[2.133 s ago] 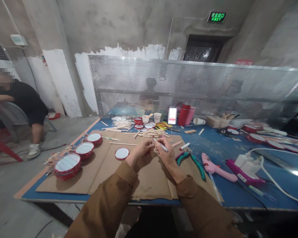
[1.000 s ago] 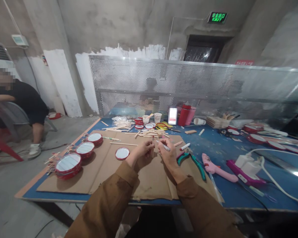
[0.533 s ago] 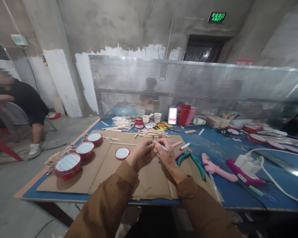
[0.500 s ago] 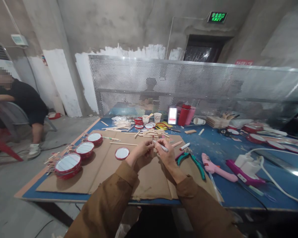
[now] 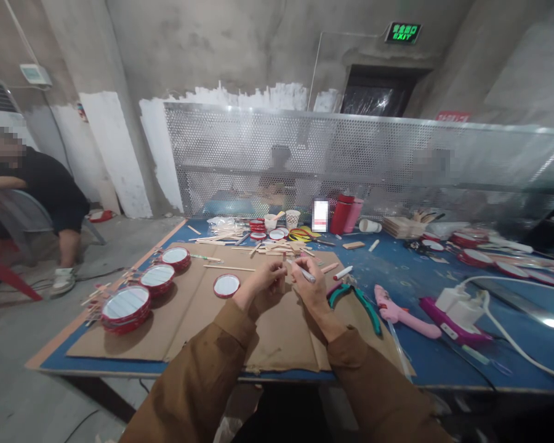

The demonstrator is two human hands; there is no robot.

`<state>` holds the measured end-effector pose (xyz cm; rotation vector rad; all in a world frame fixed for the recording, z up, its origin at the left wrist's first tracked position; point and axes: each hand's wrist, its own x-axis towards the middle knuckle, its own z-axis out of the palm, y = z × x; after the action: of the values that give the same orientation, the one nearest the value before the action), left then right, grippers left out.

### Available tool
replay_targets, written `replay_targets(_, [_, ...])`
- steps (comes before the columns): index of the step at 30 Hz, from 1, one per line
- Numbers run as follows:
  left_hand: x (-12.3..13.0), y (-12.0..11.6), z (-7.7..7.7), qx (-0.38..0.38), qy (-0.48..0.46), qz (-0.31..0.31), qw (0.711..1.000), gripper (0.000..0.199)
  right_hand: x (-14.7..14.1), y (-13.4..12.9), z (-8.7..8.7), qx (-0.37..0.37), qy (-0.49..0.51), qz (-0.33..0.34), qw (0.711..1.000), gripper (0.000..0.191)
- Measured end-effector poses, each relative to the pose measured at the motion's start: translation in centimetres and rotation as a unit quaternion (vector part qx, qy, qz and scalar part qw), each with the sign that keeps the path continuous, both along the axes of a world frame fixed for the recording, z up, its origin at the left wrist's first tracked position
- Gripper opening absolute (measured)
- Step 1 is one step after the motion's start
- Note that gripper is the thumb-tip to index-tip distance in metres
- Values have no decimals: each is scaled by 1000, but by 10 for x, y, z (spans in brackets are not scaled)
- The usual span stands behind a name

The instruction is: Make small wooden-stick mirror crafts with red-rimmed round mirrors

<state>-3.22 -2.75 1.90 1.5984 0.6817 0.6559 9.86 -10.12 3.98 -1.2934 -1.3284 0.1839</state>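
My right hand [image 5: 308,282] is closed around a white marker [image 5: 306,274], its tip pointing toward my other hand. Just beside it, my left hand [image 5: 268,280] is pinched on something small that I cannot make out. Both hands hover over a brown cardboard sheet [image 5: 198,301]. A round white lid with a red rim [image 5: 226,285] lies left of my left hand, below a thin wooden stick [image 5: 229,267]. Stacks of red-rimmed discs [image 5: 126,307] stand on the cardboard's left side. A capped marker with a red end [image 5: 343,273] rests right of my right hand.
Teal-handled pliers [image 5: 361,303], a pink glue gun [image 5: 406,314] and a purple power strip [image 5: 452,323] lie to the right. Loose wooden sticks [image 5: 281,247], paper cups [image 5: 292,219], a lit phone [image 5: 320,215] and a red bottle [image 5: 341,214] stand behind. A person [image 5: 41,184] sits at far left.
My right hand and the marker have shifted slightly, opening a small gap from my left hand. My left hand stays nearly in place.
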Motion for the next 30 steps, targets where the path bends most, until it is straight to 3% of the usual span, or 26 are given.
replay_targets(23, [0,-1,2,7,-6,-4,1000,36,0,-2,2,-8,-19,31,999,18])
replay_targets(30, [1,-4,6,0,1,3,1000,21,-1,-2,4,11,-12,34,999,16])
